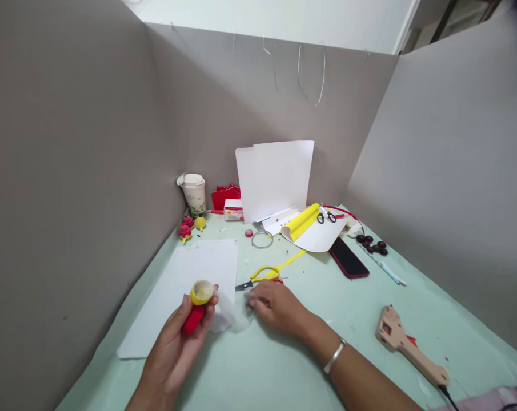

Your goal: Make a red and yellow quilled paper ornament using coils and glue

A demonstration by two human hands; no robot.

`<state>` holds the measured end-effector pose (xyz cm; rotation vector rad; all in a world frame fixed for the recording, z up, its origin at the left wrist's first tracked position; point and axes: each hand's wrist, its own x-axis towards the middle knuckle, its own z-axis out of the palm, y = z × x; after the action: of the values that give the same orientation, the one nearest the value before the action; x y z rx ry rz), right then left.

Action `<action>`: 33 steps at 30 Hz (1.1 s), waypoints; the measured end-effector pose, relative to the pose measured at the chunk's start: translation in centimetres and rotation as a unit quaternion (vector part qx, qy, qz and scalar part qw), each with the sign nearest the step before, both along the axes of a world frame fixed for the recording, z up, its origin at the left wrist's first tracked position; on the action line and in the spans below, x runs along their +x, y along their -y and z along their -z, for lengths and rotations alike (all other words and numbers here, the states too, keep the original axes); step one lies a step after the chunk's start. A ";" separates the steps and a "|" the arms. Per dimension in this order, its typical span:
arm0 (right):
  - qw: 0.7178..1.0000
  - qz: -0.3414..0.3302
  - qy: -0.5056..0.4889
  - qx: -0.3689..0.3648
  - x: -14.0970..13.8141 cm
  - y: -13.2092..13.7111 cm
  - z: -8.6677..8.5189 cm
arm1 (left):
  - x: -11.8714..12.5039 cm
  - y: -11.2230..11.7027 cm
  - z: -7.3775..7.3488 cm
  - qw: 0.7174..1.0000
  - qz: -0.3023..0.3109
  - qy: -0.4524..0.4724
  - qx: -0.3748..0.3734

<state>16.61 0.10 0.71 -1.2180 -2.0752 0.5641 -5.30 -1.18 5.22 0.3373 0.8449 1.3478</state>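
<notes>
My left hand (176, 348) is closed around a small red piece with a yellow ruffled cap (200, 298), held upright just above the table. My right hand (274, 305) lies knuckles up on the table with its fingertips pressed onto a thin white, see-through scrap (231, 314) that lies between the two hands. A silver bangle is on that wrist. Yellow-handled scissors (264, 274) lie just beyond my right hand, blades pointing left. A white sheet (185, 285) lies flat under and behind my left hand.
Grey partition walls close the table on three sides. At the back stand a paper cup (193, 193), small red and yellow ornaments (186, 227), white card (275, 177), a yellow roll (301, 221) and small scissors (325, 216). A phone (348, 258), dark beads (373, 244) and a glue gun (406, 345) lie right.
</notes>
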 end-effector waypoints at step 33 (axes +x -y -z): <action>0.983 0.036 0.047 -0.173 1.3 0.7 -1.6 | -0.5 -0.9 0.5 0.999 -0.022 0.021 0.026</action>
<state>17.93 -0.65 2.30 -1.5360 -2.0575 0.8758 -5.84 -0.33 4.69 0.3310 0.7865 1.4163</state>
